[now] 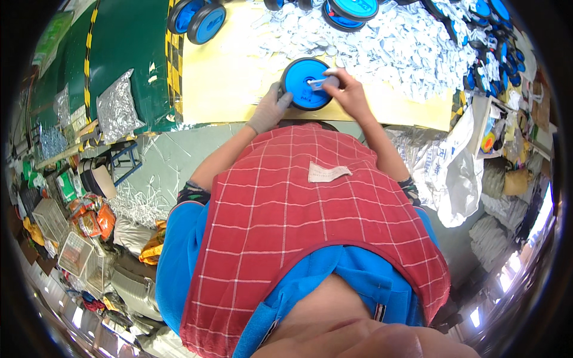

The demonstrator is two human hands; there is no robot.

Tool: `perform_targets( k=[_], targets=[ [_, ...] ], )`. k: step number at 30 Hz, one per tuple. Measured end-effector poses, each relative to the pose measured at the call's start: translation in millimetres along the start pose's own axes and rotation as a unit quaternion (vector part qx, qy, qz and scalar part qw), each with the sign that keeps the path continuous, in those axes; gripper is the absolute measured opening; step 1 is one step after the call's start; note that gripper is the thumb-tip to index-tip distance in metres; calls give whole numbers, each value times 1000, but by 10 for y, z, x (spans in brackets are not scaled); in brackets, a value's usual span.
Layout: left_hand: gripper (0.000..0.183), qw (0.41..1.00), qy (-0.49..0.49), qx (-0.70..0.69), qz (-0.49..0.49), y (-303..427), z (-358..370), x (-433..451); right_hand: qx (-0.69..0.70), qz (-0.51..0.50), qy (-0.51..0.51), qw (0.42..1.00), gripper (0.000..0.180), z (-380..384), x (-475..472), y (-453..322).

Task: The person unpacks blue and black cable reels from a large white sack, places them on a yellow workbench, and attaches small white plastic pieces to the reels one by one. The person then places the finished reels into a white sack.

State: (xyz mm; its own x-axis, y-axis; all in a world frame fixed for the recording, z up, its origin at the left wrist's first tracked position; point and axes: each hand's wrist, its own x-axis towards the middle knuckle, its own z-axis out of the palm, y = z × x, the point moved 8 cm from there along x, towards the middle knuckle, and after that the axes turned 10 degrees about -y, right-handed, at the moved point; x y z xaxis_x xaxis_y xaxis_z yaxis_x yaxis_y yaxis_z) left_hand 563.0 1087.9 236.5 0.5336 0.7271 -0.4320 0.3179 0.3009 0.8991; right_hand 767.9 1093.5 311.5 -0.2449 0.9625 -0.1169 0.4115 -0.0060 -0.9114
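My left hand, in a pale glove, grips the lower left rim of a blue plastic wheel with a black tyre. The wheel rests near the front edge of the yellow tabletop. Between the fingers of my right hand is a small white plastic part, its tip at the wheel's hub. Whether that tip sits inside the hub I cannot tell. A large heap of similar pale plastic parts spreads over the table beyond and to the right of the wheel.
Blue wheel pairs stand at the back left, and another pair stands behind the heap. More wheels crowd the far right. A clear bag of small parts lies on the green surface. White sacks hang at the right.
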Motion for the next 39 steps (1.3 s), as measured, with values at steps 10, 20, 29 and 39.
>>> perform_targets(
  k=[10, 20, 29, 39],
  targets=[
    [46, 957, -62, -284, -13, -143, 35, 529, -310, -71, 67, 946, 26, 190, -133, -455],
    [55, 991, -102, -88, 8, 0, 62, 489, -270, 41, 91, 958, 60, 324, 153, -50],
    [59, 996, -36, 33, 74, -38, -15, 440, -188, 229, -38, 954, 98, 279, 326, 187],
    [57, 993, -77, 45, 83, 441, 105, 284, -177, 23, 17, 984, 69, 54, 60, -180]
  ],
)
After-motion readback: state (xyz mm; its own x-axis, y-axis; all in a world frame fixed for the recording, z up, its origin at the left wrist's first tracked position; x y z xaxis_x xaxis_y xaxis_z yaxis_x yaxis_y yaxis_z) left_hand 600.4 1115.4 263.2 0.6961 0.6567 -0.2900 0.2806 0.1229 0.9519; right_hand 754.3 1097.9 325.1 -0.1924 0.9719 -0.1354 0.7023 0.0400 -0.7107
